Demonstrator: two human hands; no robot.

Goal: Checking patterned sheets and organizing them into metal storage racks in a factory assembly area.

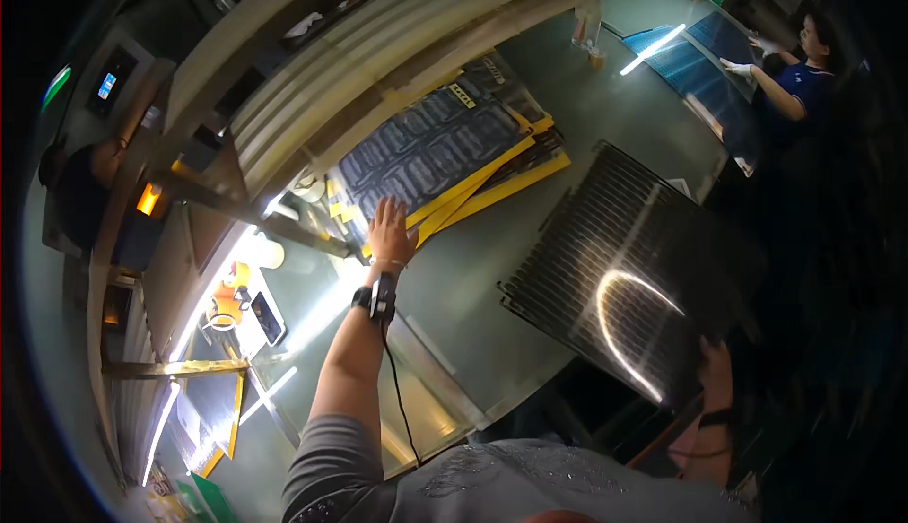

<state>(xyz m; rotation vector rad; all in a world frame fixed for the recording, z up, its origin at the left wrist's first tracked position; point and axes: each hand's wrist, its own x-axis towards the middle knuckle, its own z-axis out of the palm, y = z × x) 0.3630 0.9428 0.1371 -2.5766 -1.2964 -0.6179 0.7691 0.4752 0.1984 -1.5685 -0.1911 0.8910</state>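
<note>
My left hand [389,230] reaches forward with its fingers stretched out. It lies at the near left edge of a stack of dark patterned sheets [430,140] with yellow borders. A dark glossy panel [605,249] with rows of thin parallel lines is tilted to my right, and a curved light reflection runs across it. My right hand [716,372] grips the near right edge of this panel; its fingers are partly hidden in shadow. A black strap with a small device and a cable [381,298] sits on my left wrist.
A grey-green worktable [454,305] lies under the sheets. Left of my arm are a phone [269,319], orange tape rolls [223,307] and a bright lamp strip. A wooden frame [312,97] rises behind the stack. At the far right a gloved co-worker [799,83] handles a blue sheet [676,55].
</note>
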